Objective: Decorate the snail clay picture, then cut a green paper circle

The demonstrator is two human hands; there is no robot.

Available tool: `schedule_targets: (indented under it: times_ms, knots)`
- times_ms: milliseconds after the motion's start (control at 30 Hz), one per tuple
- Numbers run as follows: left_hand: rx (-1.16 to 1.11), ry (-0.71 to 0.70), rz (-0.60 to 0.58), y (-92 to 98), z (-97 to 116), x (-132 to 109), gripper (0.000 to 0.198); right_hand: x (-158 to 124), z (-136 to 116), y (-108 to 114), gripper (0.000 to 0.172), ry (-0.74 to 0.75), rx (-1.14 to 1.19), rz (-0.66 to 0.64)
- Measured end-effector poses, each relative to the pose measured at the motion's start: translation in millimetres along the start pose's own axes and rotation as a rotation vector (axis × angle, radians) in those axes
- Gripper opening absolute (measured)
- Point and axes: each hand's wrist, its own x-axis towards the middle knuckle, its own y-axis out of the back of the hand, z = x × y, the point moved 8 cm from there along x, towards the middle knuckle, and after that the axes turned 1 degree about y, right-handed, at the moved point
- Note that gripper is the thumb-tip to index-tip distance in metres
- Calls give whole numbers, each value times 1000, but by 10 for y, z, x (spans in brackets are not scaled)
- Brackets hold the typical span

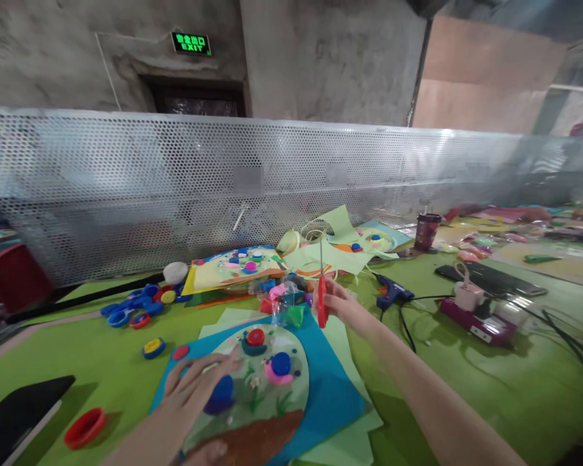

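Observation:
My right hand (342,303) is closed around the red handles of a pair of scissors (321,285), whose blades point straight up. My left hand (194,388) lies flat with fingers spread on a pale green craft disc (267,388), next to a dark blue bottle cap (219,396). The disc carries bottle-cap snails in red, blue and pink and a brown strip at its near edge. It rests on a blue felt sheet (330,388), which lies on the green table (490,388).
Loose bottle caps (136,310) lie at the left, a red cap (84,428) and a black tablet (19,414) near the front left. A blue glue gun (391,292), a cup (426,231), a phone (490,278) and cut paper lie beyond. A perforated metal screen (126,181) backs the table.

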Motion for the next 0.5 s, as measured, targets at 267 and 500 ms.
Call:
schedule_targets:
  times_ms: [267, 500]
  knots:
    - [-34, 274, 156, -17, -717, 135, 45, 40, 59, -272, 16, 19, -287, 0]
    - [7, 117, 270, 55, -135, 101, 39, 3, 16, -58, 27, -91, -573, 53]
